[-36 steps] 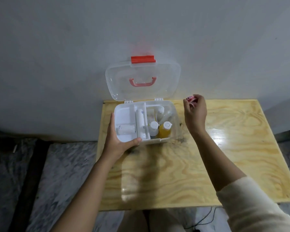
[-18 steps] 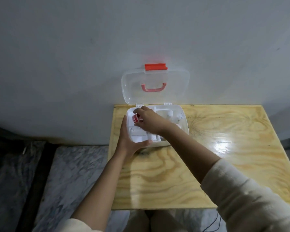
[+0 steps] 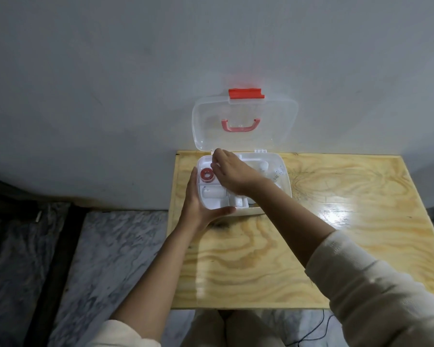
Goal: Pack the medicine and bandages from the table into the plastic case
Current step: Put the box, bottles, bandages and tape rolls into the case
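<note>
The plastic case (image 3: 285, 176) sits at the far left corner of the wooden bench (image 3: 336, 234), with its clear lid (image 3: 244, 121) standing open against the wall. The left hand (image 3: 198, 204) holds the near left corner of the case, its grip closed on the rim. The right hand (image 3: 232, 175) is over the tray, fingers loose and holding nothing. A red tape roll (image 3: 207, 175) lies flat in the far left compartment, just beside the right fingertips. A white bandage roll (image 3: 213, 192) lies in the compartment nearer to the person.
</note>
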A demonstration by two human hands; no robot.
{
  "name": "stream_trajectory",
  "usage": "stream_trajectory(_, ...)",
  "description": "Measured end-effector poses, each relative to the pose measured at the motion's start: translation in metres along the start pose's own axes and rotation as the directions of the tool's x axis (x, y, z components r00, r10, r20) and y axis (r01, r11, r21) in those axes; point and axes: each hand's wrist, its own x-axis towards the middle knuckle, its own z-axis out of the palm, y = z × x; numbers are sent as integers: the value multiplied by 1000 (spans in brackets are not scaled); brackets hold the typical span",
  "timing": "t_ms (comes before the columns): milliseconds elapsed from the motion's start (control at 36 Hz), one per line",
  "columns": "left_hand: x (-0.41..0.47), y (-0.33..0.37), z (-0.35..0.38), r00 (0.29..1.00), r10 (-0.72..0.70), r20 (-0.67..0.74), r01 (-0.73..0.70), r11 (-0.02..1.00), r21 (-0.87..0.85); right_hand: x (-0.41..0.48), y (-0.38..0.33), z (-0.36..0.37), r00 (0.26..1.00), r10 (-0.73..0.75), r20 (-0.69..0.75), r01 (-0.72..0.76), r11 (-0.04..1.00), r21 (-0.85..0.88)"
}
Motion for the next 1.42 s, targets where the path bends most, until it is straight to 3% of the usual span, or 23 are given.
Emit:
stream_trajectory(222,1,0,-2,1000,2,29,-2,1000,4,0,0,-4,993,56,102,-37,983,-179)
stream_trajectory(444,0,4,-3,999,22,41,-22,1000,-15,4,-3,-13,994,43,103,-28,989,-143)
stream_trajectory(778,0,7,-3,998,49,35,-48,999,-24,11,2,-9,999,47,-20,-49,993,-111)
stream_trajectory(1250,7,-9,1,999,-13,33,13,1000,-15,9,2,1,987,59,-149,-76,991,-108)
stream_trajectory(1417,9,-9,2,999,-27,29,27,1000,-10,7,2,5,989,86,-120,-93,994,-58)
